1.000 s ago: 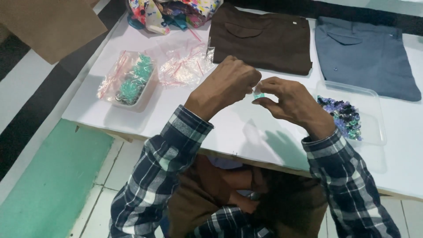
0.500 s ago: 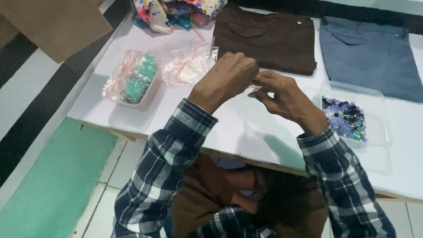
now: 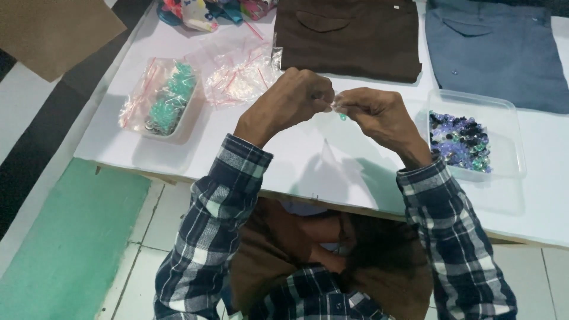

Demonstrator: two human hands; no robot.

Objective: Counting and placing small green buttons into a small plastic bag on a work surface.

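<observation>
Both my hands are raised over the white table [image 3: 332, 160], fingertips meeting. My left hand [image 3: 290, 101] and my right hand [image 3: 373, 115] pinch a small clear plastic bag [image 3: 336, 108] between them, and a tiny green bead [image 3: 342, 117] shows just under the pinch. To the right of my right hand a clear plastic tray [image 3: 510, 148] holds a pile of dark blue, purple and green beads [image 3: 459, 139]. Both forearms are in blue plaid sleeves.
A clear container of teal beads [image 3: 163, 101] in a plastic bag sits at the left. Empty clear bags [image 3: 240, 74] lie beside it. Folded brown cloth [image 3: 347, 35] and blue-grey cloth [image 3: 495, 47] lie at the back, colourful fabric [image 3: 207, 12] at the far back left. Green mat [image 3: 65, 249] on the floor.
The hands have stayed together at the table's middle, shifting slightly; the fingertips now pinch closer together on the small bag.
</observation>
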